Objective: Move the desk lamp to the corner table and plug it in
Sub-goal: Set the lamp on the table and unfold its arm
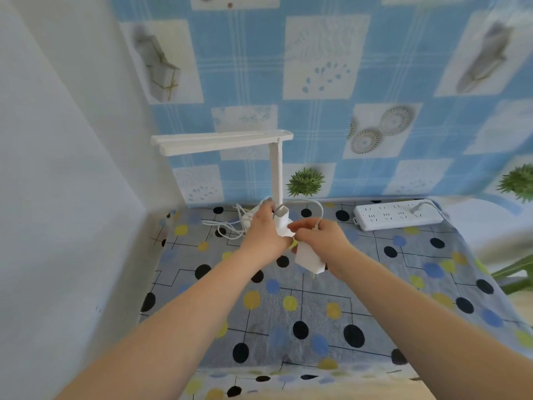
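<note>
Both hands meet at the foot of the desk lamp: the left hand grips its base, the right hand clutches the white plug adapter, prongs pointing down. The lamp stands at the table's back left, near the wall corner. Loose cord lies left of the base. A power strip sits along the back edge, rightward, with bare cloth between.

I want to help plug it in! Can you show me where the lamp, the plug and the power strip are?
lamp (pixel 275 171): head view, on its upright white stem.
plug (pixel 310 256): head view, on the white adapter body, below the right hand.
power strip (pixel 398 216): head view, on its top face with the sockets.
</note>
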